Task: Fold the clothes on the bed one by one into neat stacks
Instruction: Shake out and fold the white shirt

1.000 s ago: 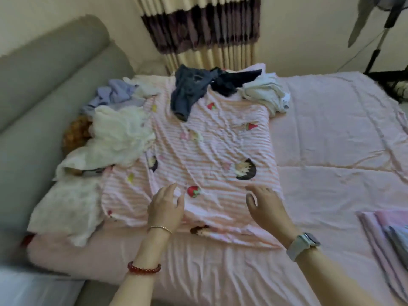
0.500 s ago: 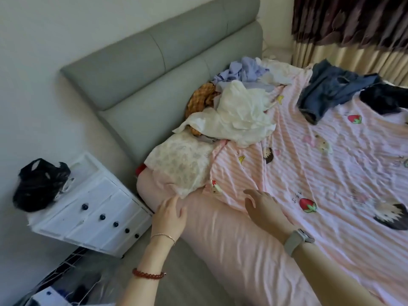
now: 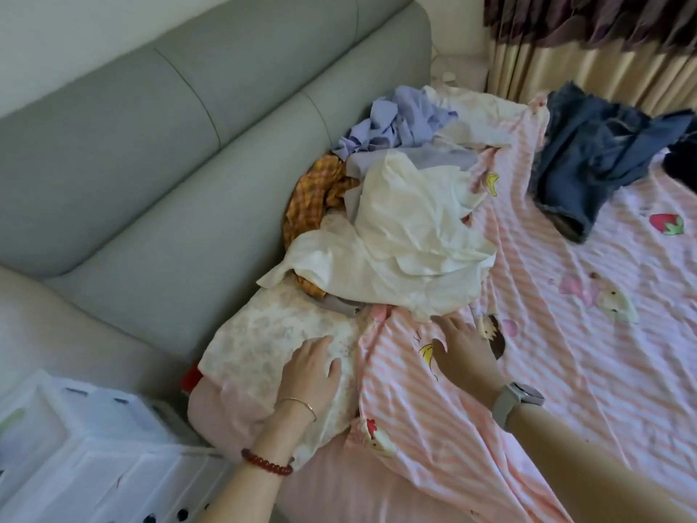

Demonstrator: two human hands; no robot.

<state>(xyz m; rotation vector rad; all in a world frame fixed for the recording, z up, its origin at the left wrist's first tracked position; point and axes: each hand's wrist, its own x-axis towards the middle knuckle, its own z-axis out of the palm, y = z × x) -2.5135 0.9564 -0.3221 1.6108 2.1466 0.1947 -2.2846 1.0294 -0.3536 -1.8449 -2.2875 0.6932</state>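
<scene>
Head view. My left hand (image 3: pixel 315 366) lies flat, fingers straight and slightly spread, palm down on the pale floral garment (image 3: pixel 264 334) at the near corner of the bed (image 3: pixel 339 496), beside the headboard (image 3: pixel 169 164). A thin bangle and a red bead bracelet (image 3: pixel 267 462) circle that wrist. My right hand (image 3: pixel 465 347) is likewise flat with fingers extended and a little apart, resting on the pink striped cloth (image 3: pixel 565 371), which is printed with fruit and cartoon figures and spreads over most of the bed's top; its fingertips reach just short of the cream garment (image 3: pixel 407 251). A grey watch (image 3: pixel 515 402) sits on the right wrist. Neither hand pinches or grips anything.

The unfolded clothes lie heaped along the headboard edge: the cream garment on top, crumpled, overlapping the floral garment's far end; an orange checked piece (image 3: pixel 313 198) tucked between the cream garment and the headboard; a lavender garment (image 3: pixel 396 122) farther along the same edge. A dark blue denim piece (image 3: pixel 588 164) lies bunched on the striped cloth toward the far edge, near the curtain (image 3: pixel 584 50), well apart from the heap.

A white drawer unit (image 3: pixel 75 447) stands off the bed's near corner, below the headboard.
</scene>
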